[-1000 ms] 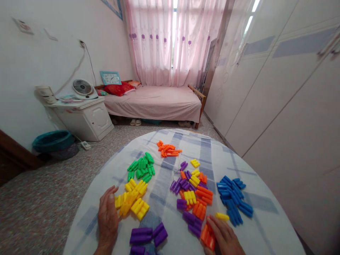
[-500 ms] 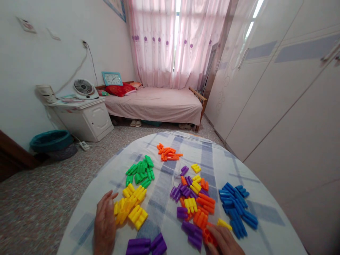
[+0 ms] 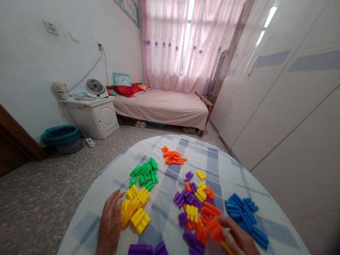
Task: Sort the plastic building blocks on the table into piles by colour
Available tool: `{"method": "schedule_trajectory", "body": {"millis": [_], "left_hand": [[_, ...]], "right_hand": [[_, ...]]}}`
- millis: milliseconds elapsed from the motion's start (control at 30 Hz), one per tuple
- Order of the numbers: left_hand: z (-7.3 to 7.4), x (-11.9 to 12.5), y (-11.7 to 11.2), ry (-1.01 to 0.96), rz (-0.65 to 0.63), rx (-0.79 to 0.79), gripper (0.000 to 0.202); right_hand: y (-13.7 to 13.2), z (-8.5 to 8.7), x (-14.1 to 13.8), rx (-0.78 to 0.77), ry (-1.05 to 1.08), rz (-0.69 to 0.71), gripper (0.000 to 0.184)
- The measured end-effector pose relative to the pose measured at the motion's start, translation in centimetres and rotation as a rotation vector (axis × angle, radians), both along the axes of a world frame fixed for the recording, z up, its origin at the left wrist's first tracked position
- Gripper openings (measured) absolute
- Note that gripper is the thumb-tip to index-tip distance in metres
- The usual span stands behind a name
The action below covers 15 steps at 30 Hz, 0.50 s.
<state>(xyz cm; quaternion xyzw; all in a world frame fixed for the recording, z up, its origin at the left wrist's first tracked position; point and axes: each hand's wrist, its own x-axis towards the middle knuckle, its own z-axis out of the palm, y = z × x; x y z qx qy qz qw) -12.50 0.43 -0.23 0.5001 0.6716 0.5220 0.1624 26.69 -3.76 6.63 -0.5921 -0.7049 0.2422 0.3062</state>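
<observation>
My left hand [image 3: 110, 221] rests on the table at the left with its fingers stretched out. It lies beside a pile of yellow plastic building blocks [image 3: 134, 203], and nothing shows in its grasp. At the lower right, my right hand [image 3: 236, 235] pinches an orange plastic block [image 3: 214, 230], somewhat blurred, above the mixed heap. That heap holds purple blocks [image 3: 187, 198], yellow ones and more orange ones. A yellow piece [image 3: 225, 248] partly shows under my right fingers. Blue blocks [image 3: 244, 212] lie just beyond the right hand.
Green blocks [image 3: 146, 173] and an orange pile [image 3: 174, 156] lie farther back on the checked tablecloth [image 3: 164, 198]. Purple blocks [image 3: 140, 249] sit at the near edge. Beyond stand a bed [image 3: 162, 106], a white cabinet [image 3: 103, 117] and a wardrobe [image 3: 281, 117].
My right hand has lifted the orange block slightly off the heap. The view has shifted, so everything sits a little farther right. My left hand stays beside the yellow pile.
</observation>
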Motion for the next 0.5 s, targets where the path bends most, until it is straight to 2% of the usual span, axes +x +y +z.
{"method": "schedule_trajectory", "body": {"millis": [100, 167, 233, 333, 400, 500], "left_hand": [[-0.2, -0.1, 0.0, 0.011, -0.004, 0.005, 0.044], [-0.4, -0.3, 0.0, 0.013, -0.006, 0.007, 0.044], [-0.6, -0.4, 0.1, 0.009, -0.005, 0.005, 0.044], [-0.8, -0.6, 0.3, -0.003, 0.011, -0.010, 0.045], [-1.0, -0.7, 0.4, -0.013, 0.018, -0.019, 0.047], [-1.2, -0.8, 0.5, -0.033, 0.020, -0.026, 0.047]], "right_hand": [[4.4, 2.6, -1.1, -0.050, 0.171, -0.119, 0.037], [8.3, 3.2, -2.3, -0.089, 0.264, -0.146, 0.039], [12.3, 2.9, -3.6, -0.130, 0.356, -0.159, 0.044], [17.4, 1.7, -5.4, -0.136, 0.363, -0.169, 0.042], [19.8, 0.7, -6.5, -0.120, 0.356, -0.179, 0.038], [21.9, -0.4, -7.3, -0.081, 0.340, -0.194, 0.033]]}}
